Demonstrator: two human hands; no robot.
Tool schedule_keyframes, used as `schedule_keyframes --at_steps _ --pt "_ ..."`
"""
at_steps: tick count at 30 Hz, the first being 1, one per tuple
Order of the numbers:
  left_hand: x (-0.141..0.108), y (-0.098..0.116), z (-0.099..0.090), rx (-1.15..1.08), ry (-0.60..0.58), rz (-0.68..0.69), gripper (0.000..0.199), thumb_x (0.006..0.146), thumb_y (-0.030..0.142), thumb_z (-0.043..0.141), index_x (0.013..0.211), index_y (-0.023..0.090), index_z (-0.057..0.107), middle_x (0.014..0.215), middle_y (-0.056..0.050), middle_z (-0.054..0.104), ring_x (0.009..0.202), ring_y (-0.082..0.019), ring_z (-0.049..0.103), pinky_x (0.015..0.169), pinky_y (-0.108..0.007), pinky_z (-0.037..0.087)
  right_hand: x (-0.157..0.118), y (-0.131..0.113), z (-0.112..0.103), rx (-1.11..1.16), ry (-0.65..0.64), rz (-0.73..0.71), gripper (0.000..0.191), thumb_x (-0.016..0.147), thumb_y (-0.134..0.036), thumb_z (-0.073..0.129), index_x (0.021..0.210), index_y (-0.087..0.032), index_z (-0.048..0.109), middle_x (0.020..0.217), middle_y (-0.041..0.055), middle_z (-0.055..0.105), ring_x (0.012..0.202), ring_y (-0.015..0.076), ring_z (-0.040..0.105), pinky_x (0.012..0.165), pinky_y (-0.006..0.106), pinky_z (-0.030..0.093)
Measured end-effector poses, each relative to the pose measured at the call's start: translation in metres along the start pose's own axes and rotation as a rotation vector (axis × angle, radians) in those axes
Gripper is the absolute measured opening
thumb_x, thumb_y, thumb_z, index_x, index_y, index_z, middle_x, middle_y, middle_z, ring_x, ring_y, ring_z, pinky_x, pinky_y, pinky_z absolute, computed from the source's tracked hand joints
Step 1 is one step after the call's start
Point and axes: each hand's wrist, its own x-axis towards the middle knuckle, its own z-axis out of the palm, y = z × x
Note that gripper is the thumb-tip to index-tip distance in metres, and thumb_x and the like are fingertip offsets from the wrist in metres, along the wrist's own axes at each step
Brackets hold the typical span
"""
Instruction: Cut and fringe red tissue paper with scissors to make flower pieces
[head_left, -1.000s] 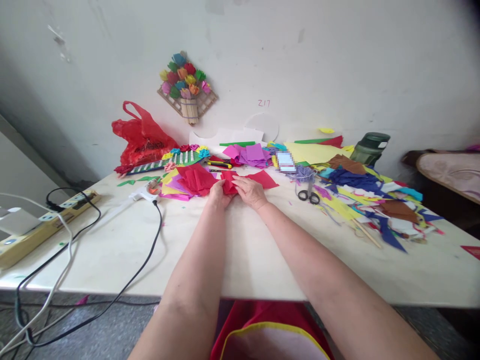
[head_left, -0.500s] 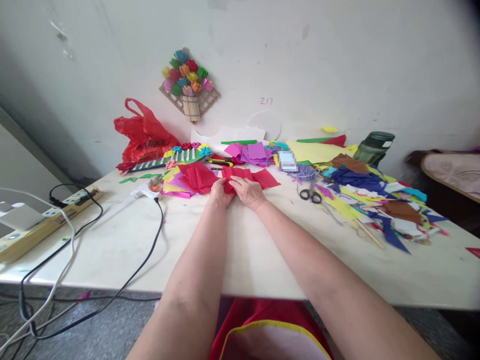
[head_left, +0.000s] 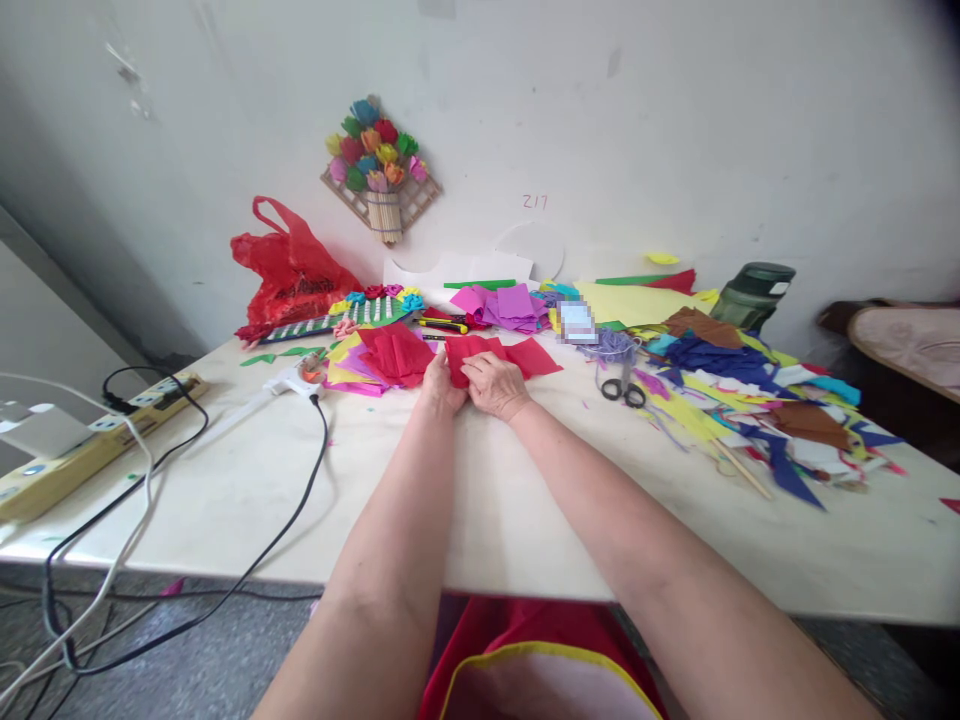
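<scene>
A piece of red paper (head_left: pixel 466 350) is pinched between my two hands over the middle of the table. My left hand (head_left: pixel 444 387) is closed on its left lower edge, thumb on top. Fingers curled, my right hand (head_left: pixel 493 384) grips the same paper from the right. Another red sheet (head_left: pixel 532 357) lies just beyond my right hand. To the left of my left hand, crumpled red paper (head_left: pixel 397 354) rests over yellow and purple sheets (head_left: pixel 356 370).
Black-handled scissors (head_left: pixel 622 392) lie right of my hands, beside a heap of paper scraps (head_left: pixel 780 410). A white glue gun (head_left: pixel 296 381) with a black cord sits left, near a power strip (head_left: pixel 97 440). A green bottle (head_left: pixel 754 295) stands behind.
My right hand's fingers have curled in more on the red paper. The view has shifted very slightly; the things on the table stay where they were.
</scene>
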Motion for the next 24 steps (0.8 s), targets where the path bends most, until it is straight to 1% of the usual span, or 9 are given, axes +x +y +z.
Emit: schedule_keyframes --at_steps 4,9,20,24 --pt "0.0024 0.0001 -0.0029 -0.018 0.015 0.002 0.038 0.091 0.030 0.029 0.079 0.014 0.061 0.062 -0.007 0.063 0.076 -0.020 0.066 0.075 -0.033 0.052 0.0010 0.0010 0.0026 0.008 0.016 -0.003 0.032 0.087 -0.019 0.040 0.107 -0.016 0.065 0.122 0.0076 0.061 0.112 0.0218 0.050 0.087 0.033 0.044" --pt "0.0021 0.0006 -0.0034 -0.016 0.027 -0.013 0.041 0.091 0.035 0.027 0.084 0.013 0.062 0.063 -0.008 0.063 0.074 -0.020 0.066 0.072 -0.031 0.053 0.0012 0.0020 0.0043 -0.006 0.013 -0.019 0.034 0.090 -0.020 0.038 0.109 -0.016 0.065 0.124 0.0088 0.060 0.115 0.0213 0.050 0.088 0.033 0.044" --pt "0.0037 0.0009 -0.0031 -0.014 0.020 -0.014 0.037 0.091 0.031 0.028 0.086 0.014 0.061 0.061 -0.008 0.061 0.068 -0.019 0.064 0.064 -0.029 0.053 0.0000 0.0013 0.0016 -0.017 -0.007 -0.027 0.035 0.089 -0.018 0.038 0.112 -0.017 0.065 0.124 0.0078 0.060 0.116 0.0215 0.052 0.091 0.035 0.045" --pt "0.0063 0.0008 -0.0053 -0.014 0.018 -0.013 0.040 0.092 0.035 0.028 0.088 0.013 0.061 0.065 -0.009 0.062 0.068 -0.018 0.064 0.064 -0.028 0.053 0.0000 0.0017 0.0028 -0.010 -0.016 -0.032 0.035 0.089 -0.018 0.039 0.113 -0.017 0.065 0.124 0.0074 0.060 0.115 0.0217 0.053 0.092 0.035 0.046"
